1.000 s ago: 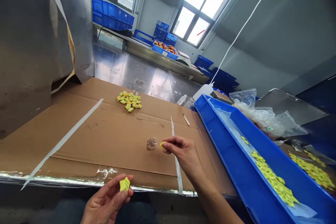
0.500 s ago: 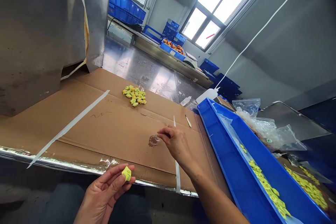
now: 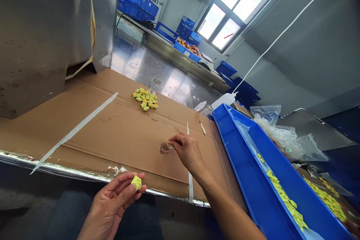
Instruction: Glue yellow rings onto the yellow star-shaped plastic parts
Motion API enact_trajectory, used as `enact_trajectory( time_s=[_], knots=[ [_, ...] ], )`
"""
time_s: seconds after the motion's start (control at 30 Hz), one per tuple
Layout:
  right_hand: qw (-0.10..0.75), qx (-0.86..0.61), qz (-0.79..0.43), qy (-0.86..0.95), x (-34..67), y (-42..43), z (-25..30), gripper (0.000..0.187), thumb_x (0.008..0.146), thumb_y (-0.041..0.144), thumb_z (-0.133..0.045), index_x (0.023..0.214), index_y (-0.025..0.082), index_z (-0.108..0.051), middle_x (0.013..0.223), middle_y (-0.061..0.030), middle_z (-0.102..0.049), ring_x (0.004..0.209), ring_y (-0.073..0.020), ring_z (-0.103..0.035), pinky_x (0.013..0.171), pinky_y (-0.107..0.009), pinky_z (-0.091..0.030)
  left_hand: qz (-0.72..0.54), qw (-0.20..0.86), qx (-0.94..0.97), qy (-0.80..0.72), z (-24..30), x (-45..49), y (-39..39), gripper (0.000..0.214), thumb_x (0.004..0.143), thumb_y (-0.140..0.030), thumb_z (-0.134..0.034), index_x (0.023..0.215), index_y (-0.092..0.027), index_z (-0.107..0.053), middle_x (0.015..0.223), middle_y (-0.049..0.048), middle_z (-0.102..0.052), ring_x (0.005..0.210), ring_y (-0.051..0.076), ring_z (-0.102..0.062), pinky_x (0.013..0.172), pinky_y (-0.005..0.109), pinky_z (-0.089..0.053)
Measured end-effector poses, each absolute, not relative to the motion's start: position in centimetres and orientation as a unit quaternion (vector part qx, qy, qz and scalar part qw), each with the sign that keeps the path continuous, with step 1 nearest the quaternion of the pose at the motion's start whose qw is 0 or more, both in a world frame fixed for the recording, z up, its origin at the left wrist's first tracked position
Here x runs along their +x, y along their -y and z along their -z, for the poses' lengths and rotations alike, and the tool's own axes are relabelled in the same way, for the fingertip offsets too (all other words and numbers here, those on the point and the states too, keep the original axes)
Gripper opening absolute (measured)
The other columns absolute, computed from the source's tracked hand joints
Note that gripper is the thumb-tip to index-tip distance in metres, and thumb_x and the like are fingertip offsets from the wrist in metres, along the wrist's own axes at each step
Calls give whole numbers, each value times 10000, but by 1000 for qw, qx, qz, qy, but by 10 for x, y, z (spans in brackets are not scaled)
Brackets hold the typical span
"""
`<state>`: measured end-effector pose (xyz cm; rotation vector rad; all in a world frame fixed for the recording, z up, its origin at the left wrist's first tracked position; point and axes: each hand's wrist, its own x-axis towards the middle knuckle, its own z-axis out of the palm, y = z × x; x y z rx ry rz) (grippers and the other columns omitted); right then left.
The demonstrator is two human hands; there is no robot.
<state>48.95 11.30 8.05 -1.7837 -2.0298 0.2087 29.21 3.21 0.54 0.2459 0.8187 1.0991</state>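
Observation:
My left hand (image 3: 111,204) pinches a small yellow moulded piece (image 3: 136,182) between thumb and fingertips, just off the table's front edge. Out over the cardboard, my right hand (image 3: 188,153) has thumb and fingers pressed together at the rim of a small round clear dish (image 3: 164,148). Whatever sits between those fingertips is too small to make out. Farther back on the cardboard lies a cluster of small yellow-green pieces (image 3: 145,99) with orange spots.
At the right stands a long blue bin (image 3: 234,157) with yellow pieces (image 3: 284,197) inside. A white-handled tool (image 3: 203,128) lies near it. Clear plastic bags (image 3: 298,144) are heaped beyond. A metal housing (image 3: 50,37) borders the left; a white bottle (image 3: 223,101) lies behind the bin.
The view has shifted slightly. The yellow piece has turned a little in my left fingers. My right hand stays at the dish's rim.

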Motion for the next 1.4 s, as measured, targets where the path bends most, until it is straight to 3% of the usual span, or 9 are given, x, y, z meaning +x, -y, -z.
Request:
enact_trajectory(
  time_s=[0.53, 0.83, 0.97, 1.17, 1.4],
  knots=[
    [269, -642, -135, 705, 491, -112, -76, 174, 758, 77, -628, 704, 220, -713, 667, 8, -640, 644, -162, -589, 623, -254, -392, -511, 763, 119, -378, -5, 292, -32, 275, 581, -216, -818, 817, -154, -692, 907, 82, -764, 737, 205, -710, 667, 208, -584],
    [360, -644, -313, 598, 504, -109, -94, 52, 704, 207, -674, 661, 193, -700, 537, 17, -590, 490, -134, -510, 510, -258, -385, -495, 769, 107, -391, -5, 291, -33, 326, 554, -201, -835, 848, -160, -700, 945, 94, -759, 815, 245, -709, 653, 208, -591],
    [414, -606, -426, 530, 504, -101, -112, 145, 672, 303, -724, 666, 162, -692, 529, 17, -575, 489, -107, -472, 497, -236, -379, -480, 785, 90, -382, -4, 291, -34, 347, 544, -200, -841, 865, -159, -715, 961, 96, -756, 853, 255, -700, 669, 218, -595],
    [448, -552, -558, 428, 489, -77, -121, 185, 637, 303, -781, 671, 141, -697, 540, 22, -555, 455, -64, -435, 466, -200, -325, -507, 772, 59, -378, -25, 298, -30, 344, 423, -223, -888, 724, -167, -732, 746, 64, -775, 642, 188, -708, 585, 192, -589],
    [470, -504, -646, 326, 474, -58, -112, 210, 614, 284, -816, 674, 124, -694, 563, 21, -532, 464, -48, -418, 447, -163, -329, -496, 782, 39, -376, -44, 302, -26, 361, 401, -247, -895, 709, -147, -734, 735, 93, -771, 558, 154, -684, 522, 177, -575]
  ],
)
